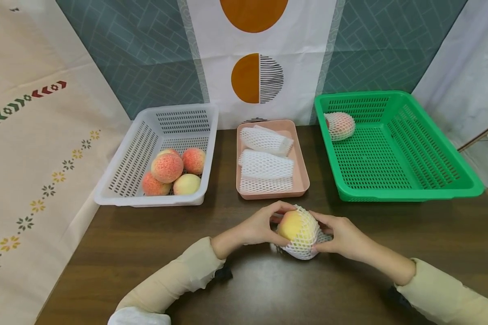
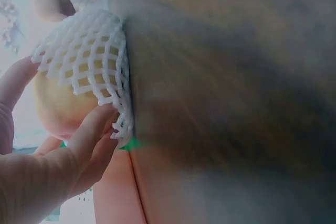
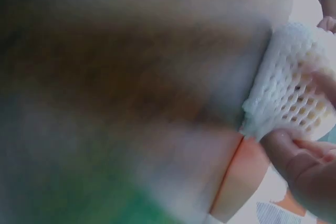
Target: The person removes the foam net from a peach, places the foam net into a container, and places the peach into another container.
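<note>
A yellow peach (image 1: 290, 225) with a pink blush sits partly inside a white foam net sleeve (image 1: 305, 243), low over the table in front of me. My left hand (image 1: 264, 225) grips it from the left, thumb and fingers at the sleeve's open edge. On the other side my right hand (image 1: 338, 235) holds the netted end between thumb and fingers. In the left wrist view the net (image 2: 92, 56) covers one side of the peach (image 2: 58, 103), whose other side is bare. From the right wrist, the netting (image 3: 289, 87) shows pinched by the thumb and fingers.
A white basket (image 1: 118, 197) at the left holds several peaches (image 1: 167, 168). At the centre back, a pink tray (image 1: 273, 196) carries white foam nets (image 1: 266, 164). A green basket (image 1: 410, 194) at the right contains one netted peach (image 1: 340, 126). Patterned cloth (image 1: 146, 54) hangs behind.
</note>
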`<move>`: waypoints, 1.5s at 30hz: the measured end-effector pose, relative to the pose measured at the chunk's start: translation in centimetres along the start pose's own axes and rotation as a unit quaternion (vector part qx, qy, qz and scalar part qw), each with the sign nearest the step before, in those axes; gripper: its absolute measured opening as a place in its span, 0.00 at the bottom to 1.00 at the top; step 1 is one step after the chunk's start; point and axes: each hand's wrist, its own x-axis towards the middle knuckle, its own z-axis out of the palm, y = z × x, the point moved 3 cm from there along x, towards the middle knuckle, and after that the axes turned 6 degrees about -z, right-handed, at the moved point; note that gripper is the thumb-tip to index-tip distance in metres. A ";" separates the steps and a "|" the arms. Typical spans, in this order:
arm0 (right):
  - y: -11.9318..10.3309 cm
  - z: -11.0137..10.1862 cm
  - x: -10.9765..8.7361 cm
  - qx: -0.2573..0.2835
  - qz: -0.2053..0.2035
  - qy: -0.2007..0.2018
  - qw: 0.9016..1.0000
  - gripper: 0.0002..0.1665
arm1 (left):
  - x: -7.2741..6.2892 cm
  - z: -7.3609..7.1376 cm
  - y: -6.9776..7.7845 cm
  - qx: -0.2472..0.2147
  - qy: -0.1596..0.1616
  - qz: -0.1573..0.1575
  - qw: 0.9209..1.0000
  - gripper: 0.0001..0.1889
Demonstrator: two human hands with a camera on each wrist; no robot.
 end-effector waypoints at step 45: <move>-2.3 -1.3 -0.6 -0.098 -0.110 0.126 0.981 0.16 | -3.1 -2.0 1.3 -0.039 0.077 -0.009 0.996 0.37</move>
